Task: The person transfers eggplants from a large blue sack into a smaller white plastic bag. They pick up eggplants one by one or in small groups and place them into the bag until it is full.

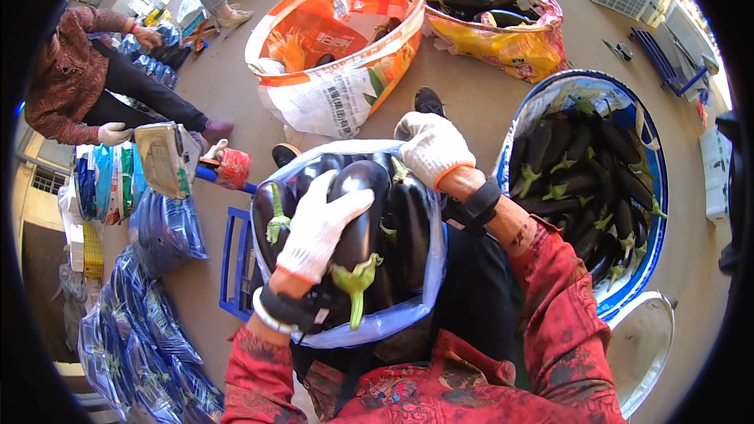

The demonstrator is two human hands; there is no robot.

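A translucent plastic bag (386,330) filled with dark purple eggplants stands open before my lap. My left hand (318,229), in a white knit glove, lies over a large eggplant (360,229) at the top of the bag, its thumb across the skin. That eggplant's green stem (356,285) points towards me. At the far right of the bag's mouth, my right hand (436,147), gloved too, has its fingers curled at the plastic rim; the fingertips are partly hidden. Beside my right arm, a blue-rimmed tub (657,235) holds many loose eggplants.
Ahead stand an orange-and-white woven sack (330,100) on a hoop and a yellow-red sack (500,53) of eggplants. Filled bags (147,341) lie at lower left. A co-worker (76,82) sits at left near a scale (168,159). A blue metal frame (235,265) adjoins my bag.
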